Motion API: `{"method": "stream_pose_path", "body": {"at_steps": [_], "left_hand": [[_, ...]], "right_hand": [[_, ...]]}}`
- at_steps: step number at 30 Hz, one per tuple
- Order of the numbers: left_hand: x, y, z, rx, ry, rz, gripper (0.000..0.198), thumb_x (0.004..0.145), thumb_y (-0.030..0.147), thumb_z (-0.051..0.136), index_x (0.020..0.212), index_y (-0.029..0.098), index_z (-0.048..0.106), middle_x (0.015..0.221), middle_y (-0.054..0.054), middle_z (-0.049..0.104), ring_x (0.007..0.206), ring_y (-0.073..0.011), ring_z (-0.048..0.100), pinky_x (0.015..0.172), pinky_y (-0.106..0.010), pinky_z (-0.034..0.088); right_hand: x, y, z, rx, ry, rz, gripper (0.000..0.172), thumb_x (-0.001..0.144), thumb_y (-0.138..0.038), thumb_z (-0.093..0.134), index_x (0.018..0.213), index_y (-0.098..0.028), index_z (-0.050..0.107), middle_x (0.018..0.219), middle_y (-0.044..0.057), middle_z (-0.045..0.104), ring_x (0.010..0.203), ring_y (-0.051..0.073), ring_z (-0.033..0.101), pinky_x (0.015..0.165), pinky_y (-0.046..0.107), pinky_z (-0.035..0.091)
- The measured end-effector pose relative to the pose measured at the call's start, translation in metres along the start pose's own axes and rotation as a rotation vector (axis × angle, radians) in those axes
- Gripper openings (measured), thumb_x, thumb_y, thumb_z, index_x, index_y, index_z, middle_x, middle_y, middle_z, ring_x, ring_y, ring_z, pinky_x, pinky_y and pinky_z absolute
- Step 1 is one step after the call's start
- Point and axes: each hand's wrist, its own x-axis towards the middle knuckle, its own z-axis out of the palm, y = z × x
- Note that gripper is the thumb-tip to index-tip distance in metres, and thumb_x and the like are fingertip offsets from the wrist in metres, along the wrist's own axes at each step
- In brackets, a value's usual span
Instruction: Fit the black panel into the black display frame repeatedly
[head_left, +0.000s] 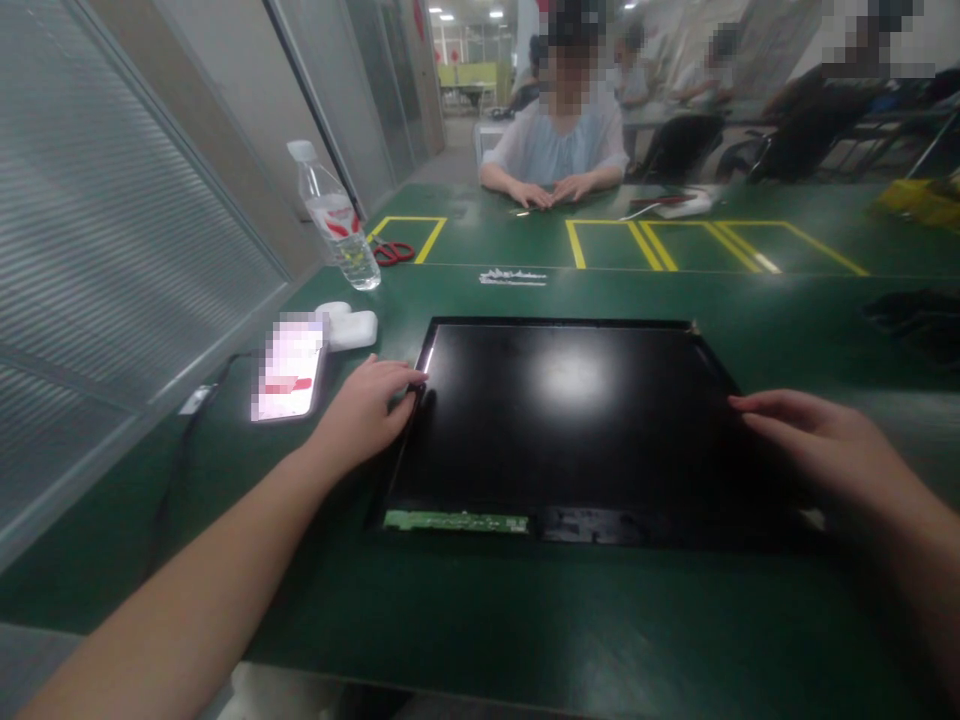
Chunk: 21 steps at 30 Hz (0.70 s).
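Note:
A black flat display panel (577, 430) lies face up on the green table in front of me. Along its near edge runs a strip of green circuit board (455, 521), with dark film to the right of it. My left hand (373, 405) is at the panel's left edge, thumb and fingers closed on the rim. On the opposite side, my right hand (814, 430) pinches the right edge between thumb and fingertips. The undersides of the fingers are hidden at both edges.
Left of the panel are a lit phone (292, 368), a white case (352, 328) and a water bottle (335, 218). Red-handled scissors (394, 253) and white scraps (513, 278) lie farther back. Across the green table (525, 620) sits a person (562, 140), hands on the tabletop.

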Motion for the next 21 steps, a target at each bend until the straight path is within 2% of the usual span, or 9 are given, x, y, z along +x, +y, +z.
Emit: {"method": "stream_pose_path", "body": {"at_steps": [6,13,18,21], "left_hand": [[0.000,0.001,0.002,0.057,-0.028,0.057,0.043,0.092,0.024,0.050,0.121,0.013,0.080,0.123,-0.020,0.081,0.130,-0.0387,0.070,0.123,-0.066,0.038],[0.000,0.002,0.003,-0.103,-0.015,-0.009,0.047,0.090,0.018,0.045,0.127,0.017,0.075,0.130,-0.014,0.080,0.119,-0.0296,0.076,0.125,-0.059,0.039],[0.001,0.000,0.003,-0.167,-0.004,-0.066,0.044,0.089,0.027,0.053,0.127,0.021,0.074,0.121,-0.011,0.084,0.115,-0.0307,0.078,0.123,-0.060,0.040],[0.000,0.001,0.000,-0.175,-0.028,-0.055,0.045,0.087,0.035,0.060,0.128,0.020,0.074,0.125,-0.014,0.082,0.116,-0.0337,0.077,0.124,-0.063,0.039]], "right_hand": [[-0.002,-0.008,-0.001,-0.005,0.012,0.024,0.046,0.054,-0.054,0.072,0.090,-0.027,0.083,0.094,0.009,0.080,0.079,0.032,0.068,0.061,0.040,0.047],[-0.002,-0.012,-0.001,-0.060,0.002,0.101,0.056,0.051,-0.056,0.068,0.096,-0.027,0.083,0.094,0.011,0.078,0.073,0.032,0.066,0.058,0.042,0.047],[-0.001,-0.005,0.000,-0.033,-0.001,0.028,0.049,0.060,-0.054,0.070,0.098,-0.027,0.084,0.088,0.010,0.077,0.070,0.029,0.064,0.058,0.039,0.046],[-0.003,-0.003,0.000,-0.014,0.003,0.003,0.046,0.065,-0.053,0.071,0.101,-0.027,0.084,0.086,0.009,0.077,0.069,0.029,0.064,0.058,0.039,0.047]]}}
